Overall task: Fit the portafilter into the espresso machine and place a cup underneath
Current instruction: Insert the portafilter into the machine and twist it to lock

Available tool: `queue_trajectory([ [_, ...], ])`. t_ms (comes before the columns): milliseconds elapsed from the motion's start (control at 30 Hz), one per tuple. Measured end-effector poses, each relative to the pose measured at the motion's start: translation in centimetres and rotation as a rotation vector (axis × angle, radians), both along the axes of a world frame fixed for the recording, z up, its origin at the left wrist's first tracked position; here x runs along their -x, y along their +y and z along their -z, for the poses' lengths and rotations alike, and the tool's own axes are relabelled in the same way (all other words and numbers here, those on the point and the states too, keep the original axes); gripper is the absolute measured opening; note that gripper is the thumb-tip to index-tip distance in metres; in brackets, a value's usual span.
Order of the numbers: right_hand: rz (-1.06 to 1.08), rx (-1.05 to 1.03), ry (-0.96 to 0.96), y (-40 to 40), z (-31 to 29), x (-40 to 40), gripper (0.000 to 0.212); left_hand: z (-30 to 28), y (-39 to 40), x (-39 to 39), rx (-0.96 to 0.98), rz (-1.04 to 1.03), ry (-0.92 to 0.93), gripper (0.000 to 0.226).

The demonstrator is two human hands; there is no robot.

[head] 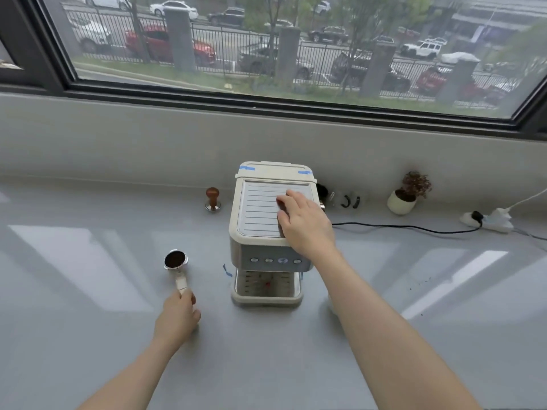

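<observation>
A cream espresso machine (260, 250) stands in the middle of the grey counter, its drip tray (266, 297) facing me. My right hand (305, 223) lies flat on the machine's ribbed top, fingers spread, holding nothing. To the left, a portafilter (176, 261) filled with dark ground coffee rests on the counter, and my left hand (177, 318) is closed around the end of its pale handle. A white cup (332, 304) peeks out from behind my right forearm, just right of the drip tray; most of it is hidden.
A wooden-handled tamper (212, 199) stands left of the machine's back. A black power cord (399, 227) runs right to a white power strip (491, 221). A small potted plant (407, 193) and clear glassware (346, 199) sit by the back wall under the window.
</observation>
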State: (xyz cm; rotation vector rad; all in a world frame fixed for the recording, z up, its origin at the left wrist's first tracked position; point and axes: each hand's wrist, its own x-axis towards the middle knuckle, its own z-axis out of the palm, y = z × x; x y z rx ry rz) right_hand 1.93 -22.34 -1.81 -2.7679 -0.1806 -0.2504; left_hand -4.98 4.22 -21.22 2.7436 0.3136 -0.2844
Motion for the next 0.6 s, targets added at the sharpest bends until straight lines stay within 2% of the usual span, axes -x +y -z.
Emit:
queue_trajectory([
  [167,0.014,-0.002,0.019,0.0,0.2,0.0,0.04,0.2,-0.9,-0.3,0.128,-0.16,0.016,0.036],
  [300,0.037,-0.022,0.038,0.1,0.2,0.2,0.041,0.1,-1.1,-0.7,0.291,-0.336,0.093,0.04],
  [600,0.041,-0.029,0.035,0.1,0.1,0.3,0.041,0.3,-0.8,-1.4,0.425,-0.511,0.149,0.041],
])
